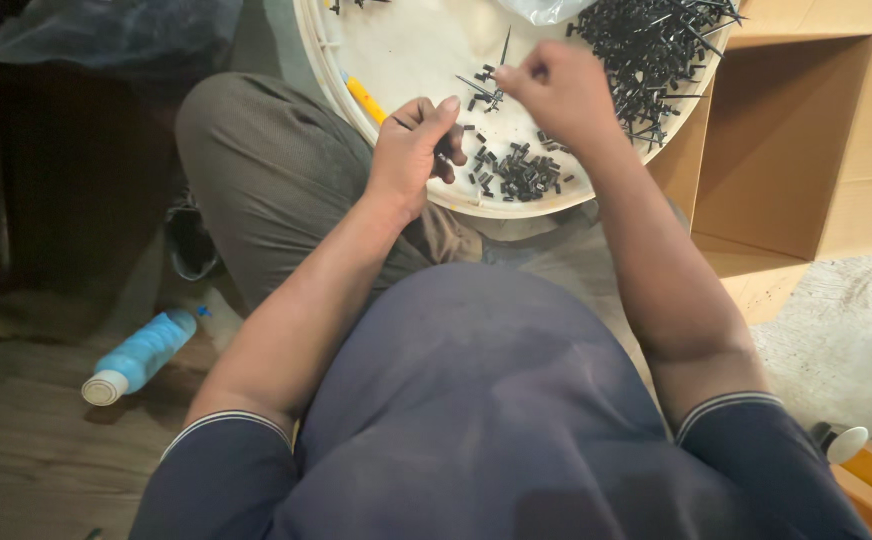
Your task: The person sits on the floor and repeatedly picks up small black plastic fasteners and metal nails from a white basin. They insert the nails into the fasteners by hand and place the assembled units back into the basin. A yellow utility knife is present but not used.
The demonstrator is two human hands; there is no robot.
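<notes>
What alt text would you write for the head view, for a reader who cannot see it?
A seated person's left hand and right hand pinch small black parts over a round white tray. A cardboard box sits beside it; a blue bottle lies on the floor.

left hand [416, 150] and right hand [556, 90] pinching small black parts [521, 175], round tray [406, 50]

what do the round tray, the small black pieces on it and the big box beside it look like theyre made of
Round tray: probably plastic, from its smooth, matte cream surface and thin raised rim. Small black pieces: likely moulded plastic, being dull, uniform black; too small to be sure. Box: corrugated cardboard, plain brown with folded flaps.
</notes>
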